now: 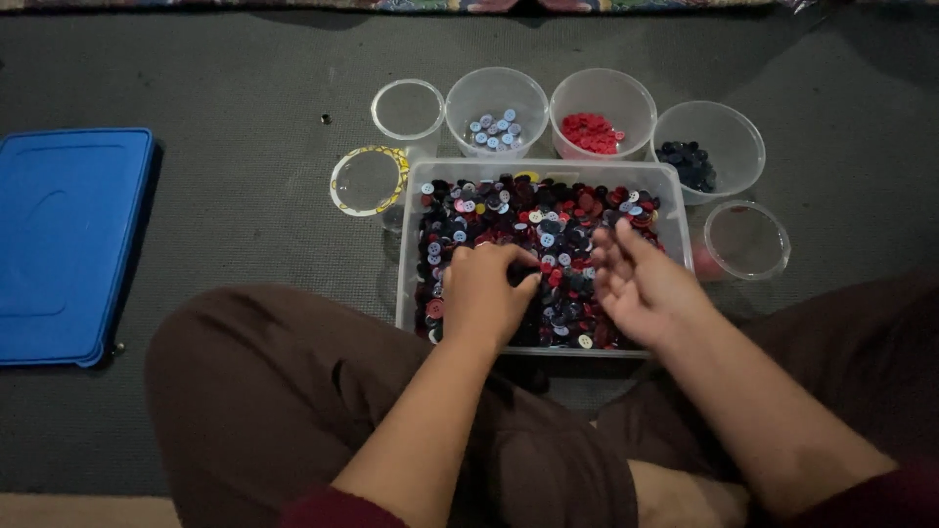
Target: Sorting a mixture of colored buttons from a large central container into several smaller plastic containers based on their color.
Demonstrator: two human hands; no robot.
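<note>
Left hand [484, 293] pinching among mixed buttons [533, 230], right hand [641, 284] loosely spread; three tubs [606, 98] hold small sorted piles, while the clear bin [406, 284] remains nearly full.

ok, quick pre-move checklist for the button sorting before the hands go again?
1. Left hand in the clear bin, fingers curled down on the mixed buttons: ok.
2. Left hand actually pinching a button: cannot tell, fingertips hidden.
3. Right hand over the bin, palm up, fingers spread: ok; whether it holds anything, cannot tell.
4. Three round tubs upright behind the bin, each with one colour: pale blue buttons, red buttons, dark buttons: ok.
5. Loose lids off and beside the tubs, openings free: ok.
6. Blue lid lying flat on the floor, apart from the bin: ok.
</note>
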